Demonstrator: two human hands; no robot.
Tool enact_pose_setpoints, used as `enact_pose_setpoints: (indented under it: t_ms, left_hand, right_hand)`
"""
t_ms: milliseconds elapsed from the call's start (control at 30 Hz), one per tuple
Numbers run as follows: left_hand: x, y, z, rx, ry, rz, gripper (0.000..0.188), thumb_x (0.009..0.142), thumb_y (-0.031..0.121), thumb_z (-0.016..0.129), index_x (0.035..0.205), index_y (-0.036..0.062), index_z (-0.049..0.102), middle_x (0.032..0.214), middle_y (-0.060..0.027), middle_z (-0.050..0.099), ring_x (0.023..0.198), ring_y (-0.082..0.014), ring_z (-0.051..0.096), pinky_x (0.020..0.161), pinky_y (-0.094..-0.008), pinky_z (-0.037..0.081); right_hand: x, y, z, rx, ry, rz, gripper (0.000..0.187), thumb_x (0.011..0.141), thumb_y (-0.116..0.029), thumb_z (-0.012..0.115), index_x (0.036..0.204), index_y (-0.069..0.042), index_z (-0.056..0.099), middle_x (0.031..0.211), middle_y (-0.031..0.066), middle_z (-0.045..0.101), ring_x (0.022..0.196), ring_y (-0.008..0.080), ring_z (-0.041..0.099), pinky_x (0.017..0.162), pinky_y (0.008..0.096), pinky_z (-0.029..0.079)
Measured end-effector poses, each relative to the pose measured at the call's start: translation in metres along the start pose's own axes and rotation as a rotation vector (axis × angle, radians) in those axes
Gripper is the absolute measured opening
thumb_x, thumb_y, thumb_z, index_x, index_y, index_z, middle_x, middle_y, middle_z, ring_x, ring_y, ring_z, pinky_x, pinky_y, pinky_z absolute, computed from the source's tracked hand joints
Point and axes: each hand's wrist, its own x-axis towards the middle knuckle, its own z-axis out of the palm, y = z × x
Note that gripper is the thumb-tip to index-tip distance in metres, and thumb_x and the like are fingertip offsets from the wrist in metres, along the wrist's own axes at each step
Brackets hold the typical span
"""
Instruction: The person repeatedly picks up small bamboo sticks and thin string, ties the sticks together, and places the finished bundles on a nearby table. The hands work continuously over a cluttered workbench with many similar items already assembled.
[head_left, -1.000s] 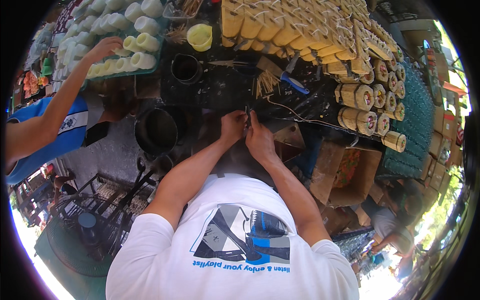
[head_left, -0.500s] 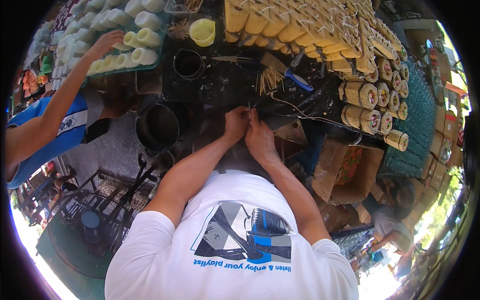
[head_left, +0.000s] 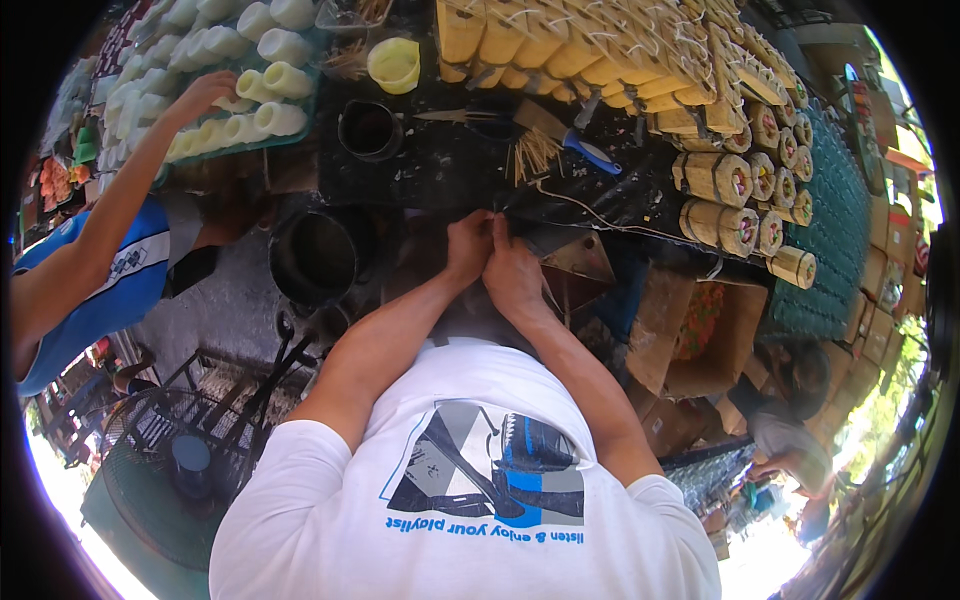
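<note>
My left hand (head_left: 469,246) and my right hand (head_left: 513,274) meet at the near edge of the dark worktable (head_left: 440,180). The fingers of both are closed in a pinch, fingertips touching or nearly so. Whatever they hold is too small to make out. Just beyond them lies a bunch of thin wooden sticks (head_left: 534,156). A blue-handled tool (head_left: 592,152) with a flat brownish end rests beside the sticks. A pale cord (head_left: 600,222) trails rightward over the table edge. Pointed metal blades (head_left: 446,116) lie farther back.
A dark pot (head_left: 369,131) and yellow cup (head_left: 394,66) stand back left. Bamboo-like tubes (head_left: 715,178) are stacked at right. Another person's hand (head_left: 206,94) reaches over white cylinders (head_left: 280,118). Below stand a bucket (head_left: 313,258), an open carton (head_left: 655,335) and a fan (head_left: 185,460).
My hands stay pinched together, shifted slightly left in the picture. The thin pale sliver between my fingertips is now barely visible. The other person's hand has hardly moved.
</note>
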Motion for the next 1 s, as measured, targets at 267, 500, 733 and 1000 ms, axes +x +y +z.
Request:
enact_pose_setpoints:
  t_ms: [267,500,733,1000]
  left_hand:
    - [0.003,-0.015,0.001,0.058,-0.009,0.069,0.017,0.091,0.013,0.073,0.103,0.0009,0.075,0.081,-0.0176,0.074,0.073,-0.027,0.074,0.067,-0.037,0.056]
    - [0.003,-0.013,-0.007,0.032,-0.03,0.088,0.015,0.091,0.01,0.071,0.102,0.0013,0.076,0.084,-0.019,0.073,0.076,-0.0325,0.072,0.069,-0.041,0.055]
    - [0.006,-0.016,-0.009,0.079,-0.017,0.195,0.012,0.09,0.008,0.071,0.099,0.0013,0.076,0.083,-0.0187,0.071,0.075,-0.0356,0.07,0.069,-0.0431,0.055]
    - [0.008,-0.007,-0.012,0.12,-0.038,0.184,0.013,0.089,0.007,0.071,0.099,0.0006,0.076,0.085,-0.0199,0.072,0.079,-0.0385,0.07,0.072,-0.0444,0.055]
  right_hand:
    - [0.001,0.004,0.004,0.173,0.04,0.037,0.06,0.093,-0.009,0.058,0.15,0.005,0.046,0.095,0.0308,0.069,0.089,0.0489,0.068,0.077,0.0557,0.054]
    - [0.003,-0.002,-0.003,0.323,0.124,-0.008,0.054,0.093,-0.008,0.057,0.145,0.004,0.052,0.101,0.0294,0.068,0.094,0.0474,0.068,0.079,0.0556,0.054]
    - [0.005,-0.005,-0.026,-0.005,-0.058,0.025,0.062,0.089,-0.01,0.064,0.149,-0.004,0.049,0.105,0.0259,0.068,0.089,0.0437,0.07,0.073,0.0519,0.058]
    - [0.005,0.005,-0.025,-0.09,-0.001,-0.036,0.056,0.093,-0.013,0.062,0.148,-0.01,0.055,0.09,0.0229,0.066,0.08,0.0437,0.069,0.075,0.0536,0.056]
